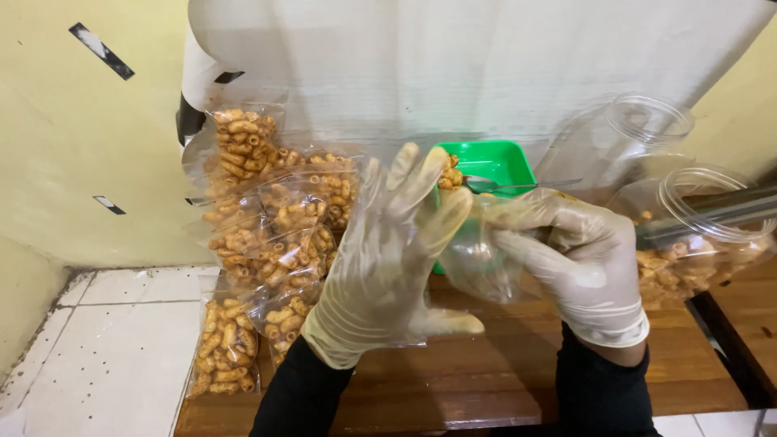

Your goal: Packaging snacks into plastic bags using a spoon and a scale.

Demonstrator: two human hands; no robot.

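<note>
Gloved right hand (579, 259) pinches an empty clear bag (477, 255) shut-fingered; left hand (388, 251) spreads open against its mouth, above the worktop (486, 380). Filled snack bags (259, 243) lie stacked left; green tray (494, 162) and jars (696, 235) hold more snacks unbagged

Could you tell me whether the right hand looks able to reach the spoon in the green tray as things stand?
Probably not freely: the right hand is gripping a clear plastic bag, though the spoon lies just beyond it, uncovered.
</note>
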